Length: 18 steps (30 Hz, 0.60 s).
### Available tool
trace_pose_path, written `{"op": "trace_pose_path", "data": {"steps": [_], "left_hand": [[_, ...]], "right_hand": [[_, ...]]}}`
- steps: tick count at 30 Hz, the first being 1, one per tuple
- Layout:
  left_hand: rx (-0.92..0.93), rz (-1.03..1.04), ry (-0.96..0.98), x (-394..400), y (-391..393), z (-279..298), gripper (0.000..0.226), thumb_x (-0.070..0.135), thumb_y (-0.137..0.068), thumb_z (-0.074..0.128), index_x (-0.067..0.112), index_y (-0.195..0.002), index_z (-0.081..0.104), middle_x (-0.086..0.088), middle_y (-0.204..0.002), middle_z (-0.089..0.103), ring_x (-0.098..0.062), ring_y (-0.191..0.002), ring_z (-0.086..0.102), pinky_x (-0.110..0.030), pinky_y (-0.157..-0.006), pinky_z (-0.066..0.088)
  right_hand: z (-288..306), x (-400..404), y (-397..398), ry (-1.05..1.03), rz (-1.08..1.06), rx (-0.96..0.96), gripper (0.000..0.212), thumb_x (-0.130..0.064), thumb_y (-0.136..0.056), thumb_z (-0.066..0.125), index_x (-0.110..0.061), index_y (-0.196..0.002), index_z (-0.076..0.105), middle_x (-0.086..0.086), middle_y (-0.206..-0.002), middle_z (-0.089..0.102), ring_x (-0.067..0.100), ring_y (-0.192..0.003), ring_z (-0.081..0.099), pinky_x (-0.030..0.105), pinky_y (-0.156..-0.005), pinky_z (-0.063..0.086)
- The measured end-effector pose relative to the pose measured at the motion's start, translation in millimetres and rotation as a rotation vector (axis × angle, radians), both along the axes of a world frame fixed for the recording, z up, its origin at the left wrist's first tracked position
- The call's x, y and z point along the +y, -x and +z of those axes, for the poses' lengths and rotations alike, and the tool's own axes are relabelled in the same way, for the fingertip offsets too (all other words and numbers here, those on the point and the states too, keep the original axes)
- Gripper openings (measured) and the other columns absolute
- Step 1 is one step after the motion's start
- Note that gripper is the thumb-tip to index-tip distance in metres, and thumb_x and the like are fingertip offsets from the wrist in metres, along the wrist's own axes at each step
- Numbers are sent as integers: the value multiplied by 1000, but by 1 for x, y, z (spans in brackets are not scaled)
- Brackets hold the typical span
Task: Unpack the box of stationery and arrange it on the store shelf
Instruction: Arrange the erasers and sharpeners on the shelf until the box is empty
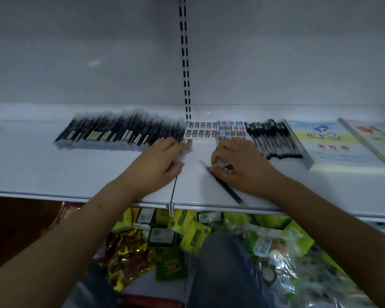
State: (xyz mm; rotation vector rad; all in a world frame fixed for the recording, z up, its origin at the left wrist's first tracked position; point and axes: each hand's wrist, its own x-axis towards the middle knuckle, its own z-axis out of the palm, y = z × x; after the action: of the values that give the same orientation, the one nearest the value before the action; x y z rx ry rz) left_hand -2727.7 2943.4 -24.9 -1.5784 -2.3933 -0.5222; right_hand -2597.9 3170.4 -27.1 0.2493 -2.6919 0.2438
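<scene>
Head-camera view of a white metal store shelf [53, 174] with a slotted upright [185, 63] running up its grey back panel. Along the back of the shelf, from left to right, lie a long row of black pens in clear plastic sleeves [118, 131], a block of small white erasers with barcode labels [201, 130], a block of small pastel-coloured erasers [231, 129], a row of black-capped gel pens [273, 138] and two thin illustrated exercise books [333, 143], the right book overlapping the left one. The left hand [162, 161] lies palm down on the shelf with its fingers nearly straight, the fingertips touching a single white eraser [187, 142] set just in front of the white block at its left end; it holds nothing. The right hand [242, 165] rests on the shelf just in front of the pastel block, its fingers curled round a small wrapped eraser-like item [226, 166], of which only a part shows beneath the fingers. A single dark pen in a clear sleeve [223, 185] lies loose on the shelf, slanting from beside the right hand's fingers toward the front edge and touching that hand. A thin metal divider [173, 190] runs from under the left hand to a white clip at the shelf's front edge. Below the shelf lie green, yellow and gold packaged goods [165, 236], and the person's grey-trousered knee [225, 263] shows in the foreground. The box named in the task cannot be seen.
</scene>
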Motion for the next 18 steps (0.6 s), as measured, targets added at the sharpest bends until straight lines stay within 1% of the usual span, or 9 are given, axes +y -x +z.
{"op": "trace_pose_path", "data": {"steps": [2, 4, 6, 7, 8, 11, 14, 16, 18], "left_hand": [[-35, 8, -6, -1, -1, 2, 45, 31, -96, 57, 27, -140, 48, 8, -125, 49, -12, -113, 43, -32, -94, 41], [-69, 28, -16, -4, -3, 3, 47, 34, -96, 58, 28, -140, 47, 9, -127, 48, -12, -116, 43, -32, -96, 40], [-74, 48, -28, -7, -4, 5, 48, 37, -95, 60, 28, -140, 47, 8, -129, 48, -13, -118, 43, -33, -97, 40], [-70, 57, -32, -10, -4, 7, 48, 38, -95, 60, 28, -140, 48, 8, -130, 49, -13, -119, 42, -33, -98, 40], [-65, 65, -38, -12, -5, 8, 47, 39, -95, 60, 28, -140, 49, 8, -130, 49, -13, -119, 42, -32, -98, 39], [-36, 92, -40, -20, -5, 12, 46, 40, -95, 59, 28, -138, 49, 8, -128, 48, -13, -119, 40, -30, -95, 35], [-34, 128, -77, -35, -5, 14, 47, 45, -94, 60, 26, -136, 52, 9, -124, 48, -12, -117, 40, -29, -93, 35], [-46, 162, -90, -49, -4, 13, 48, 52, -90, 60, 24, -129, 54, 8, -118, 48, -12, -111, 42, -31, -90, 39], [-70, 179, -80, -63, -6, 8, 40, 54, -86, 60, 28, -115, 52, 9, -108, 46, -11, -101, 42, -29, -79, 40]], "right_hand": [[1, 3, -6, 90, 62, -52, 25, -48, -94, 51, -28, -106, 59, -14, -105, 50, 9, -98, 48, 32, -89, 42], [3, 6, -13, 184, 95, -93, 31, -43, -93, 57, -25, -118, 59, -14, -114, 52, 0, -106, 47, 19, -97, 37], [3, 8, -19, 230, 103, -87, 39, -41, -91, 62, -24, -126, 56, -15, -121, 49, -9, -108, 43, 4, -97, 27], [3, 10, -22, 241, 100, -81, 43, -40, -91, 64, -24, -130, 55, -15, -123, 47, -8, -110, 42, 1, -98, 24], [3, 12, -24, 250, 96, -82, 47, -41, -90, 65, -24, -132, 54, -14, -125, 46, -4, -114, 42, 2, -100, 22], [2, 16, -26, 255, 81, -110, 54, -49, -88, 61, -26, -136, 51, -12, -133, 46, 2, -127, 37, 16, -108, 24], [4, 16, -30, 255, 73, -56, 55, -56, -89, 58, -25, -134, 52, -10, -135, 46, 1, -128, 36, 10, -108, 19], [12, 11, -37, 263, 57, 16, 50, -59, -87, 58, -25, -123, 58, -13, -124, 49, 1, -118, 42, 6, -101, 25], [22, -1, -45, 196, 30, -12, 45, -65, -83, 56, -25, -103, 58, -12, -101, 53, 4, -94, 51, 15, -83, 40]]}}
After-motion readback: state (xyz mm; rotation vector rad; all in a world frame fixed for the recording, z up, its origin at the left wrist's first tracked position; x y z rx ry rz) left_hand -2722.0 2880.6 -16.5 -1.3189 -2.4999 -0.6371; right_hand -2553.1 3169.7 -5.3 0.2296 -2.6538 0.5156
